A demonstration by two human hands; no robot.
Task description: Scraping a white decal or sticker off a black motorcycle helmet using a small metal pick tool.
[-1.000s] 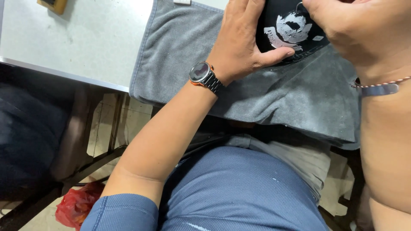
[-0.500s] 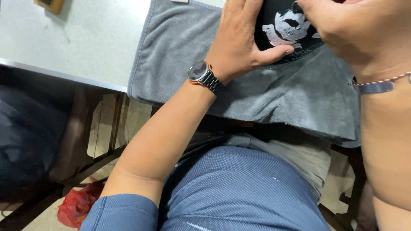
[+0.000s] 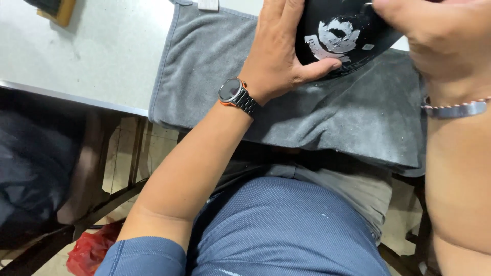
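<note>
Two hands are working one dark rounded object (image 3: 342,36) at the top of my view. The left hand (image 3: 279,56) is cupping its near side: the grip is partly closed, the fingers curving up along the black surface and the thumb (image 3: 319,67) pressing against its lower edge. The right hand (image 3: 434,41) is coming over it from above with the fingers bent, but I cannot tell whether that grip is closing on the object or only resting there, as the fingertips are cut off by the frame edge. The object is carrying one whitish printed figure and is sitting over a grey towel (image 3: 215,66), which is spreading across the pale worktop (image 3: 102,56) and hanging over its front edge. I am counting one wristwatch (image 3: 234,93) on the left wrist and one thin bracelet (image 3: 452,108) on the right. The left forearm is reaching up diagonally, and the right forearm is running straight up the right side.
</note>
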